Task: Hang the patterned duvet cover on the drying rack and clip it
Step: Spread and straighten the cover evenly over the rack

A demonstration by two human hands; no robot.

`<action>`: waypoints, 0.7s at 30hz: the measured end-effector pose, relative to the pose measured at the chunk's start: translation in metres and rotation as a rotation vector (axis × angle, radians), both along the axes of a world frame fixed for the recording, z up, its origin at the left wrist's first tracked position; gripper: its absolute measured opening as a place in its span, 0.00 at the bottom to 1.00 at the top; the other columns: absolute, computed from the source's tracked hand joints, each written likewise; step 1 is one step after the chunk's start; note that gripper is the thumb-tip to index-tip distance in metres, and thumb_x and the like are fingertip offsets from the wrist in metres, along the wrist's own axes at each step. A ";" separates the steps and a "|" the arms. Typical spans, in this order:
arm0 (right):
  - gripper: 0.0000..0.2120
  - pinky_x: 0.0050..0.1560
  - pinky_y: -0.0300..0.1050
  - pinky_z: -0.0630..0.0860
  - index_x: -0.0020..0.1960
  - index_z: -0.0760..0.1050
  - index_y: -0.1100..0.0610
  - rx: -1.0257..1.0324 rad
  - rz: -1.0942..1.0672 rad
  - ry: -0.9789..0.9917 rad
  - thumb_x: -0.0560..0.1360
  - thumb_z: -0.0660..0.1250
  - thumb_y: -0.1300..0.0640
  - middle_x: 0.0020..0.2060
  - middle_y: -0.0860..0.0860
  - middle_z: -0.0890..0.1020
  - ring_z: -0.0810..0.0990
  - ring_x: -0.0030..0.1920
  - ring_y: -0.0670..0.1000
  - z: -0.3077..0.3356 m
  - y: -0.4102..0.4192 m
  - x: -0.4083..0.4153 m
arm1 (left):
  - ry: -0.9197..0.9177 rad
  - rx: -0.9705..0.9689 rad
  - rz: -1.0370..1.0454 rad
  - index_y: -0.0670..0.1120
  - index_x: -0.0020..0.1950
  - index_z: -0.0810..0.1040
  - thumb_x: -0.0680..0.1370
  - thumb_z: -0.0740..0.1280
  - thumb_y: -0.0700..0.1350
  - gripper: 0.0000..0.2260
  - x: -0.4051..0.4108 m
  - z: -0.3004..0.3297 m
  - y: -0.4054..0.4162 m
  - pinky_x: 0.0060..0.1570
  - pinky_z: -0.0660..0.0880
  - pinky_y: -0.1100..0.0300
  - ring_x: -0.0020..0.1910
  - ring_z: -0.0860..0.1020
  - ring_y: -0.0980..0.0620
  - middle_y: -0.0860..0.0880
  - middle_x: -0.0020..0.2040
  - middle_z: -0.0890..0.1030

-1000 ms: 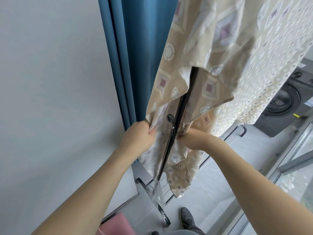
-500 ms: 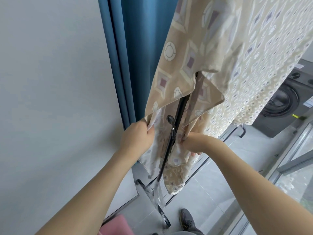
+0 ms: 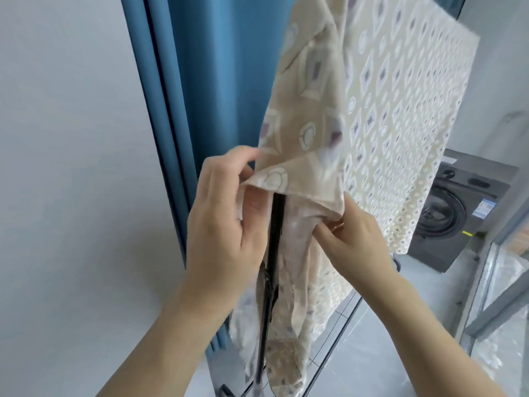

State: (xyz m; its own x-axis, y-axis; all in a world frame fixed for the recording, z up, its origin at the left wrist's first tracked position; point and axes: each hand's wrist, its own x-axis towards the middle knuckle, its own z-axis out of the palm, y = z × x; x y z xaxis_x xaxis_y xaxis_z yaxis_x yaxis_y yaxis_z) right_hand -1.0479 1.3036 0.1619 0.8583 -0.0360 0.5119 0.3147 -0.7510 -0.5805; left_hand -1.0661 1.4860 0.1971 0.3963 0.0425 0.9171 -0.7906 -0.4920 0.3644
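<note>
Bright, even daylight fills the view, with soft shadows. The duvet cover near the hands is motion-blurred. Wide-angle distortion bends the curtain and edges.

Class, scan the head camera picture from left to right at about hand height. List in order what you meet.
Plain white wall → blue pleated curtain → left hand → black metal rack pole → right hand → beige diamond-patterned duvet cover → dark grey front-loading washing machine.

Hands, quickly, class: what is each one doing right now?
Left hand: pinching a fold of the duvet cover beside the rack pole.
Right hand: gripping the cover's bunched edge.
</note>
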 end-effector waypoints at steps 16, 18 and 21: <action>0.11 0.56 0.52 0.75 0.61 0.74 0.58 0.345 0.589 -0.234 0.81 0.59 0.59 0.49 0.52 0.82 0.81 0.53 0.55 0.092 0.006 0.017 | -0.250 0.409 0.355 0.48 0.66 0.61 0.71 0.67 0.30 0.29 0.007 0.026 0.022 0.55 0.73 0.43 0.58 0.71 0.38 0.39 0.62 0.63; 0.10 0.57 0.51 0.75 0.61 0.74 0.55 0.213 0.537 -0.278 0.81 0.61 0.60 0.50 0.49 0.82 0.80 0.54 0.51 0.101 0.011 0.027 | -0.244 0.439 0.433 0.51 0.67 0.62 0.70 0.65 0.28 0.31 0.014 0.026 0.023 0.57 0.73 0.43 0.58 0.71 0.38 0.41 0.62 0.63; 0.13 0.62 0.49 0.71 0.61 0.74 0.59 -0.034 0.387 -0.561 0.78 0.62 0.67 0.57 0.50 0.78 0.75 0.60 0.48 0.126 0.020 0.055 | -0.130 0.440 0.559 0.49 0.67 0.69 0.70 0.66 0.31 0.27 0.021 0.034 0.025 0.59 0.71 0.44 0.59 0.70 0.39 0.41 0.62 0.66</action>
